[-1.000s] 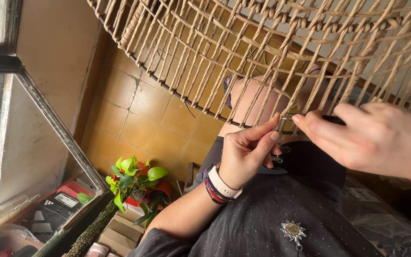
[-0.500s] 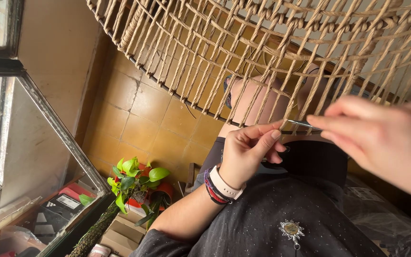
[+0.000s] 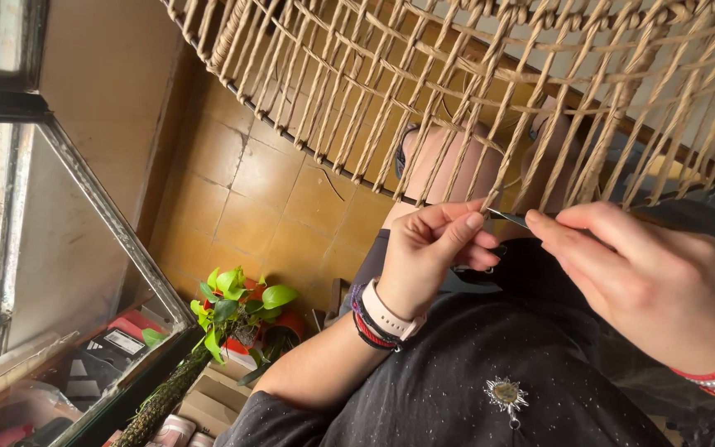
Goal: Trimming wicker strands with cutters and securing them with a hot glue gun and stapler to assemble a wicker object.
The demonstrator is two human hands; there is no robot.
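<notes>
Our left hand (image 3: pixel 424 252) and right hand (image 3: pixel 655 285) both pinch the thin needle (image 3: pixel 508 218) between them, under the woven cords (image 3: pixel 490 99).

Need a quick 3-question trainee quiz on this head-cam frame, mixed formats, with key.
1. True or false: the left hand pinches a strand of the woven cord panel between thumb and forefinger.
2. Multiple choice: the slim dark tool at the right hand's fingertips lies (A) on the floor, (B) between the two hands, just under the weave, (C) in the plant pot.
3. Fill in: the green potted plant stands on the tiled ____, lower left of the view.

Key: 1 true; 2 B; 3 floor.
</notes>
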